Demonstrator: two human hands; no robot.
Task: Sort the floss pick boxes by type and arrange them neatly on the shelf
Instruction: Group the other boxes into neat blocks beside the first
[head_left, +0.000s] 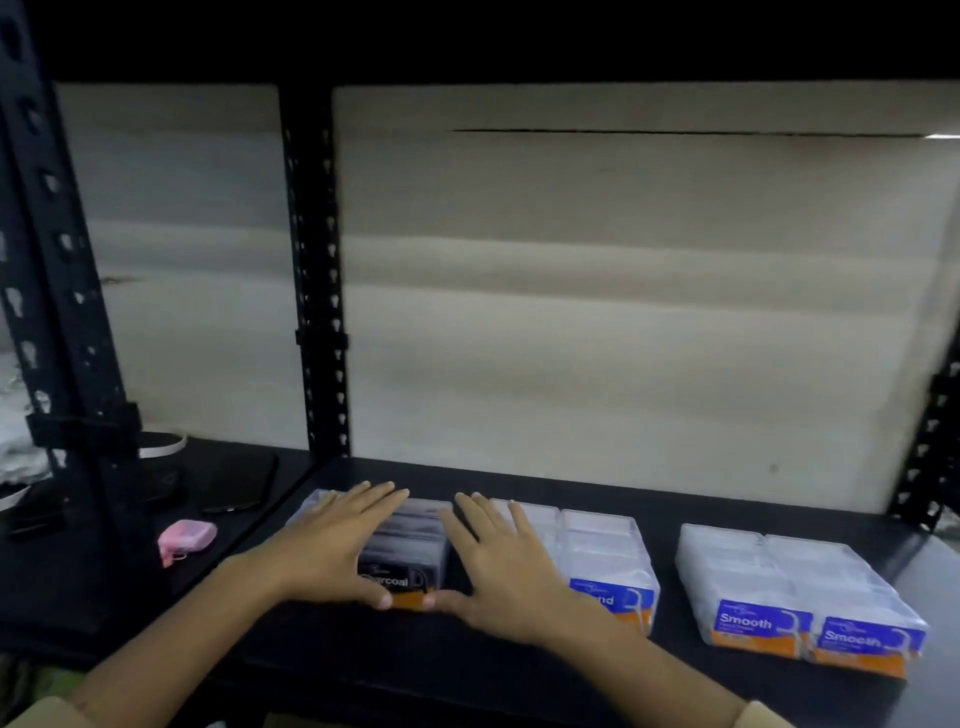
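Here, the floss pick boxes are laid out in three groups along the black shelf (519, 670), all set a little back from its front edge. Nearest the left end, a dark Charcoal box (410, 545) with an orange strip along its front is framed by both hands. The left hand (332, 545) is laid flat, fingers straight and spread, over the left part of this group, and a clear lid is partly seen under its fingertips. The right hand (509, 566) is likewise held flat with straight fingers, resting just to the right of the Charcoal box. The two thumbs are placed against the orange front strip, their tips close together but apart. Neither hand is curled round anything.

Just beside the right hand, the clear middle boxes (608, 556) are seen, one with a blue and orange label that is partly covered. Well apart from these, toward the right end, two Smooth boxes (795, 597) are set side by side, touching.

Beyond the upright post (317, 260), on the neighbouring shelf board to the left, a small pink case (187, 538) and a dark flat object (244, 483) are lying. A pale back panel (623, 312) is seen behind.
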